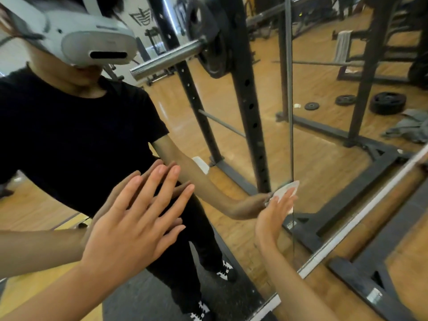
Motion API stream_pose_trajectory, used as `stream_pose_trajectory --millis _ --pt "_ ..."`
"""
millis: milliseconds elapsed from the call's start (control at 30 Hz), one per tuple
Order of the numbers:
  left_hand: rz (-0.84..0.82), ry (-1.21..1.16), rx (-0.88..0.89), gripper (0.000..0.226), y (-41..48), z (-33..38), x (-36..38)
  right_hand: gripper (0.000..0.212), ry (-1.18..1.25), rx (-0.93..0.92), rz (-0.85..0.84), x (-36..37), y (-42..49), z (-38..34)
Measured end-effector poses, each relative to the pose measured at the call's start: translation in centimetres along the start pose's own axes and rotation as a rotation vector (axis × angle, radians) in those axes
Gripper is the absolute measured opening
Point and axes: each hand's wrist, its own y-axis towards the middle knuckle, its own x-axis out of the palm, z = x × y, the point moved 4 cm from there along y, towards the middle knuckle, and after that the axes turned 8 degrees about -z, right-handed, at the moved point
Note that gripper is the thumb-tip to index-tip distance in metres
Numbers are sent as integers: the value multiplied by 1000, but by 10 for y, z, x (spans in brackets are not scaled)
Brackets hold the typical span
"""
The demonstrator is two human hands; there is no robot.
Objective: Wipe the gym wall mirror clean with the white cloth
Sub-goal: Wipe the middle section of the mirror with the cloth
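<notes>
The wall mirror (pixel 231 140) fills most of the view and reflects a person in a black shirt. My left hand (pixel 139 214) lies flat against the glass at the lower left, fingers straight and spread. My right hand (pixel 275 214) presses the white cloth (pixel 286 189) against the mirror with straight fingers, right beside the vertical seam (pixel 292 135) between two mirror panels. Most of the cloth is hidden under the fingers; only its upper edge and a lower corner show.
The mirror's white bottom trim (pixel 324 249) runs diagonally at the lower right above the wooden floor. Reflected in the glass are a black squat rack (pixel 250 112), a barbell with a plate (pixel 208 40), loose weight plates (pixel 388 103) and a grey garment (pixel 410 126).
</notes>
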Motion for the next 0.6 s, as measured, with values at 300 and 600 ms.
stream_pose_trajectory --millis 300,600 --pt "-4 -4 -4 76 1 -1 0 59 -279 -759 34 40 -22 -229" --pt "17 -210 -25 72 6 2 7 71 -213 -186 -31 5 -4 -18"
